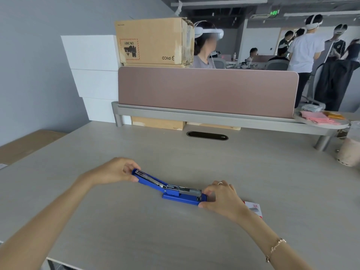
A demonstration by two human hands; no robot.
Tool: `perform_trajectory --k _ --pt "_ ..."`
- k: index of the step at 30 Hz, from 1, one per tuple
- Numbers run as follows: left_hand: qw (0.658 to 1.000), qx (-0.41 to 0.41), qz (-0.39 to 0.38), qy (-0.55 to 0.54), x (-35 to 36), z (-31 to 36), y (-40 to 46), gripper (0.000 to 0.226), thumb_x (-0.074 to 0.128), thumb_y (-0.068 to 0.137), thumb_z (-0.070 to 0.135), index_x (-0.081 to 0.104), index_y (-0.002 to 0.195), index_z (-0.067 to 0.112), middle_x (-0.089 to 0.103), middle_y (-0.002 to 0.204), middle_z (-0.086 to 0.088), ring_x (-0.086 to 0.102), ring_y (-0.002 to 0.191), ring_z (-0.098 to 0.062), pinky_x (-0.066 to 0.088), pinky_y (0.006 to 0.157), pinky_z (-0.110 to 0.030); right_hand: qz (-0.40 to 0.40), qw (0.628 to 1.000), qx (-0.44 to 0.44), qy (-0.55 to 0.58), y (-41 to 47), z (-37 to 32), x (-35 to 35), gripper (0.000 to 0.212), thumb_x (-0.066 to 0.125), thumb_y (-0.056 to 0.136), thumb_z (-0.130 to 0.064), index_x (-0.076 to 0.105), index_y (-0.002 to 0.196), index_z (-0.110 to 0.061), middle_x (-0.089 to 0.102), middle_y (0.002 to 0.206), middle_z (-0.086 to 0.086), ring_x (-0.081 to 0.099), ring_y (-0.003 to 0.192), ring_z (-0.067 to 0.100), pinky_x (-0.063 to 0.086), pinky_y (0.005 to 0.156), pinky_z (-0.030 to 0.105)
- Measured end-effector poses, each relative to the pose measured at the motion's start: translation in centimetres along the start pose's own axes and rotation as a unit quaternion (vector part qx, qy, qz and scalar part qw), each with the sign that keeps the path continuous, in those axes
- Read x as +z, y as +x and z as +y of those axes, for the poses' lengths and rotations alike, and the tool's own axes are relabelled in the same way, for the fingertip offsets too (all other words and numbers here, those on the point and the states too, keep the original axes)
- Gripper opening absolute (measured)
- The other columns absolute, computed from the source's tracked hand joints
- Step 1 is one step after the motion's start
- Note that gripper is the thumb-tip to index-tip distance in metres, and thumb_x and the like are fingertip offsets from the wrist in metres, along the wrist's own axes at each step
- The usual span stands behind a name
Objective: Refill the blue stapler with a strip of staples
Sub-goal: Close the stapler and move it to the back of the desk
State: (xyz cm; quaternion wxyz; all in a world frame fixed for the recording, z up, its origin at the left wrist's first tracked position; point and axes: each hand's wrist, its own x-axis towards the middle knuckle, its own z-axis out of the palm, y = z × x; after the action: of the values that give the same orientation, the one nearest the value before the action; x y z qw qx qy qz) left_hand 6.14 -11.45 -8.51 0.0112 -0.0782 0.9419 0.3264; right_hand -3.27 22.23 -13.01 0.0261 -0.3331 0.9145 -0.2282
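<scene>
The blue stapler (171, 189) lies on the desk, swung wide open, its lid folded back to the left and its metal staple channel facing up. My left hand (116, 170) grips the far end of the lid. My right hand (222, 196) pinches the front end of the base and magazine. A small red and white staple box (254, 208) lies on the desk just behind my right hand, partly hidden by it. I cannot tell whether a staple strip lies in the channel.
A pink divider panel (206, 90) on a grey shelf rail crosses the back of the desk. Cardboard boxes (153, 40) and white boxes (93, 75) stack at back left. A drink cup (349, 151) stands at right. A cable slot (207, 135) sits mid-desk. People stand beyond.
</scene>
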Motion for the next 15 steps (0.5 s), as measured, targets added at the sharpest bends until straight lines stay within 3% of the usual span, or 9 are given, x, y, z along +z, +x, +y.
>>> perform_trajectory --k 3,7,15 --pt "0.999 0.026 0.004 -0.047 -1.1 2.5 -0.1 0.024 0.078 0.078 0.011 0.07 0.098 0.023 0.076 0.097 0.011 0.071 0.09 -0.009 0.052 0.082 -0.015 -0.002 1.0 0.006 0.02 -0.1 -0.1 0.0 0.028 0.07 0.072 -0.043 0.067 0.095 -0.026 0.063 0.1 0.001 0.047 0.1 0.019 0.03 0.085 0.029" --pt "0.995 0.056 0.011 -0.087 0.2 6.4 0.0 0.026 0.073 0.082 0.014 0.067 0.107 0.02 0.074 0.098 0.007 0.069 0.09 0.001 0.048 0.078 -0.005 0.002 1.0 0.008 0.028 -0.2 -0.1 0.2 0.026 0.069 0.072 -0.042 0.066 0.093 -0.028 0.062 0.098 0.001 0.047 0.098 0.018 0.028 0.082 0.029" --pt "0.988 0.1 -0.005 -0.119 5.6 10.6 1.2 0.027 0.078 0.078 0.018 0.065 0.103 0.02 0.073 0.1 0.002 0.069 0.091 -0.007 0.053 0.086 -0.019 -0.008 1.0 0.009 0.022 -0.1 0.0 0.1 0.027 0.068 0.072 -0.043 0.066 0.094 -0.027 0.059 0.095 -0.002 0.045 0.094 0.016 0.031 0.087 0.033"
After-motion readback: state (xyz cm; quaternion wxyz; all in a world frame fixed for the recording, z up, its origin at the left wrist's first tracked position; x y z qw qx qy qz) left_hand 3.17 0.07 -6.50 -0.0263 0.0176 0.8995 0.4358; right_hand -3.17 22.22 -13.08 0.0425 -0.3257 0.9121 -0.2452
